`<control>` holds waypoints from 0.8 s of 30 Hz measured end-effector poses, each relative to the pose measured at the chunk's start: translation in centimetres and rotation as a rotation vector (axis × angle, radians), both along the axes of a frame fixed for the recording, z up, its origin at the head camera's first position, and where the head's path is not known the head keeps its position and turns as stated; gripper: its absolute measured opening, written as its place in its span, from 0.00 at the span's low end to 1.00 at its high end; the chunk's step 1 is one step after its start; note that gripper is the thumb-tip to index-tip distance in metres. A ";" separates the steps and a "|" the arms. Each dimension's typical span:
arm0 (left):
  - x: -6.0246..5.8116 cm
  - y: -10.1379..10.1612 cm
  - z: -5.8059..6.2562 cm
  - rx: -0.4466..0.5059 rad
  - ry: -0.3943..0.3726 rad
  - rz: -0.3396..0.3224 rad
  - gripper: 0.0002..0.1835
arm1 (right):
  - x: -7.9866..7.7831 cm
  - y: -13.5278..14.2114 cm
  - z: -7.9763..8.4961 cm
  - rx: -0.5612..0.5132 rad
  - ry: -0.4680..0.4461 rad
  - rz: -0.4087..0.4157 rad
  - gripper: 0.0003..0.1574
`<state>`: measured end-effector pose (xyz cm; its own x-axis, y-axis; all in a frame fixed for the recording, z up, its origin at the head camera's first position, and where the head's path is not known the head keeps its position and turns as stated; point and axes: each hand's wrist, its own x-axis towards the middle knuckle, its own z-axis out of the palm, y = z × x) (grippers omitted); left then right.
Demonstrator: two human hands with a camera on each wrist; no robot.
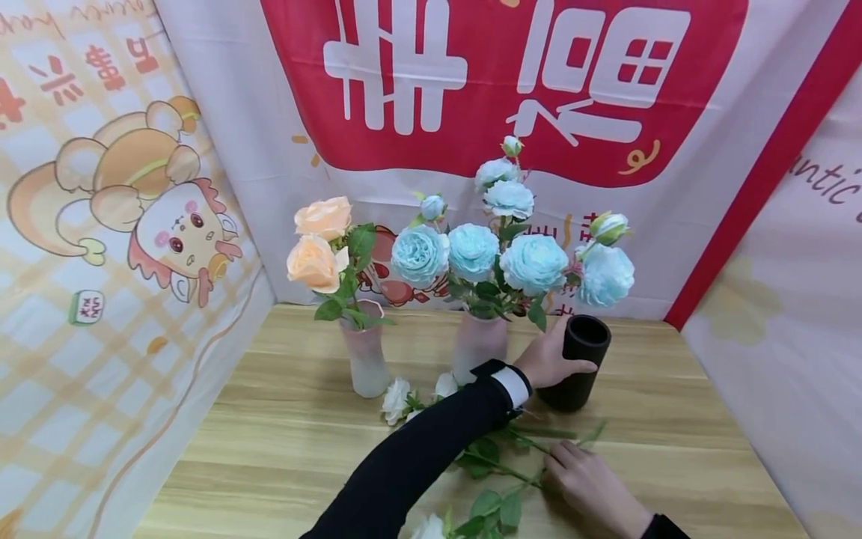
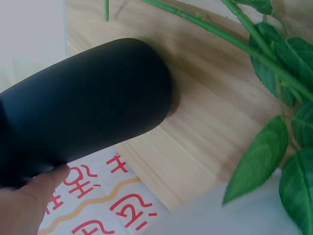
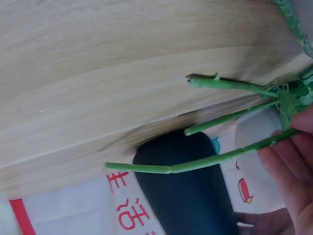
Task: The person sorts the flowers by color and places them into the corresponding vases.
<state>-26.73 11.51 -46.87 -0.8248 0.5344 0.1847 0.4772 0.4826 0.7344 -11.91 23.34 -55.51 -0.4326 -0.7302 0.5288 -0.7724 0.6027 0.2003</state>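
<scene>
My left hand (image 1: 544,362) grips a tall black vase (image 1: 569,394) round its side, with the thumb across the front; the vase leans a little on the table. In the left wrist view, the vase (image 2: 98,98) lies across the picture and a fingertip shows at its edge. My right hand (image 1: 589,479), low over the table, pinches a green flower stem (image 3: 205,162) between thumb and fingers. The stem's bare end points left in the right wrist view, overlapping the black vase. Two more cut stems (image 3: 230,117) lie beside it. White flowers (image 1: 396,400) lie partly hidden under my left sleeve.
At the back left stands a pink-and-white vase (image 1: 367,367) with peach roses (image 1: 315,263). Right of it, another pink-and-white vase (image 1: 480,344) holds light blue flowers (image 1: 535,263). Another white flower (image 1: 429,528) lies at the front edge. Printed cloths (image 1: 222,45) enclose the wooden table (image 1: 269,449).
</scene>
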 end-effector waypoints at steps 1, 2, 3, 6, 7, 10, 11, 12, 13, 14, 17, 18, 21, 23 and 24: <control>0.0 -0.2 0.1 0.003 -0.006 -0.005 0.51 | -0.1 0.1 0.1 -0.015 0.021 0.006 0.26; -0.1 -0.4 0.2 0.004 -0.008 -0.011 0.51 | -0.2 0.1 0.2 -0.029 0.038 0.012 0.29; -0.2 -0.6 0.2 0.005 -0.005 -0.014 0.51 | -0.2 0.3 0.3 -0.046 0.051 0.017 0.30; -0.4 -0.9 0.1 0.007 0.017 -0.019 0.51 | -0.5 0.8 0.6 -0.118 0.059 0.039 0.29; -0.4 -0.9 0.0 0.012 0.022 -0.021 0.50 | -0.5 1.0 0.7 -0.149 0.057 0.053 0.28; -0.4 -0.9 -0.5 0.018 0.041 -0.022 0.50 | -0.6 1.6 1.1 -0.260 0.092 0.124 0.22; -0.4 -0.8 -0.6 0.020 0.045 -0.022 0.50 | -0.6 1.7 1.4 -0.297 0.120 0.149 0.20; -0.4 -0.8 -0.7 0.021 0.043 -0.024 0.49 | -0.6 1.7 1.7 -0.330 0.154 0.169 0.19; -0.4 -0.7 -0.8 0.022 0.039 -0.026 0.49 | -0.6 1.8 2.0 -0.357 0.194 0.183 0.18; -0.3 -0.7 -0.9 0.020 0.037 -0.027 0.49 | -0.6 1.8 2.4 -0.384 0.239 0.197 0.17; -0.3 -0.8 -0.8 0.012 0.018 -0.023 0.50 | -0.5 1.8 3.5 -0.450 0.318 0.195 0.15; -0.2 -0.9 -0.7 0.011 0.012 -0.022 0.50 | -0.5 1.8 3.8 -0.468 0.336 0.187 0.15; -0.3 -0.9 -0.6 0.008 0.018 -0.018 0.49 | -0.6 2.5 3.6 -0.523 0.343 0.148 0.16; -0.4 -1.0 -0.5 0.009 0.024 -0.020 0.49 | -0.7 3.3 3.1 -0.549 0.329 0.122 0.16; -0.3 -1.0 -0.5 0.011 0.023 -0.024 0.49 | -0.7 3.7 2.8 -0.568 0.318 0.116 0.17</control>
